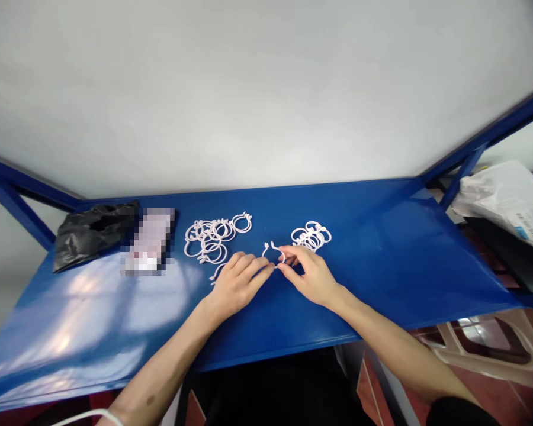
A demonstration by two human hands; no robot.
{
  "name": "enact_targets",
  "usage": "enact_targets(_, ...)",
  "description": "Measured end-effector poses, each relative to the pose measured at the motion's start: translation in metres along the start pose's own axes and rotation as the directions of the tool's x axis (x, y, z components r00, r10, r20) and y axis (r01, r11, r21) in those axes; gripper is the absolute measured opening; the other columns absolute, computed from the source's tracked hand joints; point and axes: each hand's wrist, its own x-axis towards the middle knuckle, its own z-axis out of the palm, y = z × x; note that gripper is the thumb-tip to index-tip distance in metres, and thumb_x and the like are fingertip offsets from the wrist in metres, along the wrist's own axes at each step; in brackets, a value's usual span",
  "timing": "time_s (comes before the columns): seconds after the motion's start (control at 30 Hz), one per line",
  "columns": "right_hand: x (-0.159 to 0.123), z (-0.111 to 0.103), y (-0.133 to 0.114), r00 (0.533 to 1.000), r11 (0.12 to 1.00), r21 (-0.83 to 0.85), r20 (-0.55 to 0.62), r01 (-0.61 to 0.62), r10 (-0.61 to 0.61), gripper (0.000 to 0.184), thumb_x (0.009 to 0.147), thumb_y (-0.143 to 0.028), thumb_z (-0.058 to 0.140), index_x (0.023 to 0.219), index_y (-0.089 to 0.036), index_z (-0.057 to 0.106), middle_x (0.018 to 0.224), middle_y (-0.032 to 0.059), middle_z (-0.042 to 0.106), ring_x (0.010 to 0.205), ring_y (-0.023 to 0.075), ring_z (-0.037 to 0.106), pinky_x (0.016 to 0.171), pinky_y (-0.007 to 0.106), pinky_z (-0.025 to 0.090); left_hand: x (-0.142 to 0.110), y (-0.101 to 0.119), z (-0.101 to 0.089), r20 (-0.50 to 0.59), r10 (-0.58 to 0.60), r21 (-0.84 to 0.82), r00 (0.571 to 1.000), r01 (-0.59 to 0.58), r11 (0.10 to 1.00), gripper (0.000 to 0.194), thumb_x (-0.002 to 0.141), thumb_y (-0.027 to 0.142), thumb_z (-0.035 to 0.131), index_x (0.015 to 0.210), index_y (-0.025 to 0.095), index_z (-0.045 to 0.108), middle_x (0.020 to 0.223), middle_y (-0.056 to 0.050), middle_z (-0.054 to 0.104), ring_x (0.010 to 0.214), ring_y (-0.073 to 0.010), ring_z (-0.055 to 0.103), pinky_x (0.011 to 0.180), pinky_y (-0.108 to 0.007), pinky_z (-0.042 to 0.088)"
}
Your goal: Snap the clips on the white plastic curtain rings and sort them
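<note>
In the middle of the blue table, my two hands meet on one white plastic curtain ring [282,255], an open loop with knobbed ends pointing away from me. My right hand [313,275] pinches its right side between thumb and fingers. From the left, my left hand [240,283] closes on the near left part of the loop; its fingertips partly hide it. Another white ring [215,274] pokes out beside my left hand, partly covered by it. A loose pile of rings [208,235] lies beyond my left hand, and a smaller pile [311,238] just beyond my right.
The blue tabletop [382,248] runs up to a pale wall [266,94]. At the left lie a black plastic bag [89,234] and a blurred-out flat object [150,241]. Blue frame bars flank the table. A clear plastic package [510,201] sits beyond the right side.
</note>
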Motion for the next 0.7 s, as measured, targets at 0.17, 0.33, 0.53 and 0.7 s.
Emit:
enact_targets(0.17,-0.005,0.006,0.001,0.996,0.999,0.055,-0.086,0.002,0.002,0.02,0.099,-0.02,0.058,0.119,-0.024,0.061,0.086,-0.0002,0.073,0.073,0.0128,0.071,0.069,0.026,0.061,0.0,0.006,0.008,-0.071,-0.14,-0.11,0.988,0.132,0.985,0.019,0.095,0.014,0.063,0.112,0.022,0.061,0.101,-0.006,0.07,0.088,-0.0184,0.064,0.079,-0.033,0.051)
enact_targets(0.33,-0.005,0.008,0.001,0.983,0.991,0.028,-0.127,0.134,-0.129,0.026,0.098,-0.015,0.06,0.122,-0.024,0.062,0.096,0.0021,0.076,0.077,0.0128,0.072,0.074,0.027,0.062,-0.002,0.003,0.012,-0.039,-0.431,-0.293,0.901,0.402,0.867,0.016,0.098,0.024,0.062,0.113,0.02,0.059,0.101,-0.007,0.067,0.092,-0.018,0.065,0.08,-0.03,0.054)
enact_targets(0.53,-0.008,0.014,0.002,0.97,0.969,0.049,-0.048,0.242,-0.24,0.015,0.099,-0.013,0.058,0.109,-0.02,0.067,0.088,0.0047,0.075,0.076,0.0157,0.07,0.069,0.029,0.06,-0.006,0.004,0.012,0.08,-0.39,-0.445,0.917,0.383,0.81,0.01,0.101,0.015,0.052,0.103,0.022,0.059,0.084,0.001,0.066,0.073,-0.012,0.061,0.067,-0.023,0.05)
enact_targets(0.7,-0.013,0.015,0.001,0.966,0.962,0.088,0.006,0.259,-0.26,0.014,0.099,-0.011,0.057,0.105,-0.018,0.067,0.089,0.0059,0.074,0.079,0.016,0.068,0.073,0.03,0.06,-0.013,0.005,0.016,0.04,-0.335,-0.407,0.941,0.321,0.855,0.016,0.1,0.008,0.049,0.099,0.021,0.059,0.081,0.0,0.065,0.071,-0.0121,0.059,0.067,-0.024,0.048)
